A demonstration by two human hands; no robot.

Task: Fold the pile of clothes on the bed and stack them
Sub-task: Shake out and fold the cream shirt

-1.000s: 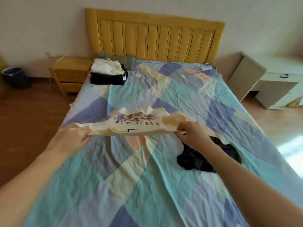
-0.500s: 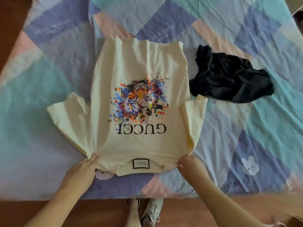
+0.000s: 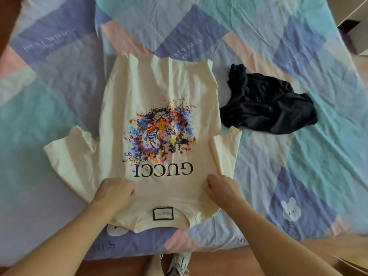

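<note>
Pressing the cream shirt (image 3: 159, 92) flat on the bed (image 3: 328, 156), both hands, left (image 3: 114, 193) and right (image 3: 222, 189), rest curled on its shoulders; no fold made yet, and the black garment (image 3: 266, 108) lies crumpled beside it.

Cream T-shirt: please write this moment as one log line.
cream T-shirt: flat, print up, collar near | left hand: on shirt | right hand: on shirt | black garment: unfolded
</note>
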